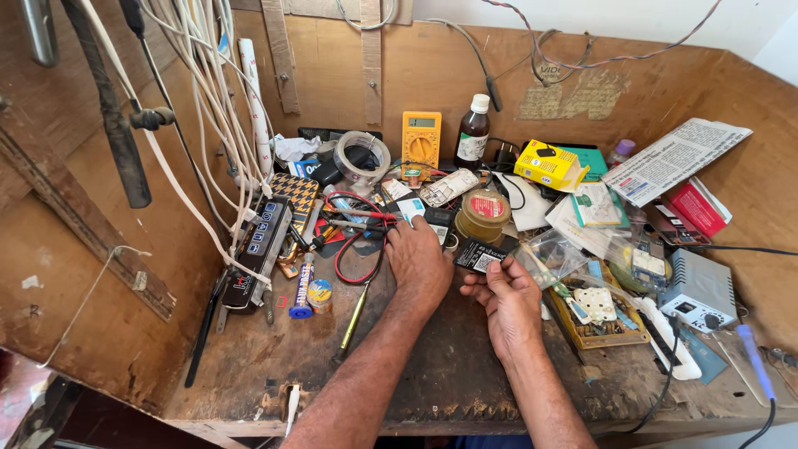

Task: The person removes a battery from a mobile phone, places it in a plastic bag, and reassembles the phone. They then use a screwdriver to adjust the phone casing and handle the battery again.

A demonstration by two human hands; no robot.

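Two bare hands work in the middle of a messy wooden workbench (249,366). The right hand (509,301) holds a small black flat pack (479,254), maybe a phone battery, with a white label. Its fingers pinch the pack by the edges, just above the bench top. The pack looks light, stiff and smooth, so it could slip; I think the thin edges are the best place to hold it. The left hand (418,259) lies palm down beside it, fingers bent onto small parts near the red wire (349,249). Its fingertips are hidden, so I cannot tell if they grip anything. A yellow meter (421,141) and a brown bottle (473,133) stand at the back. Many little things overlap and are hard to make out. Only part of the pack shows.
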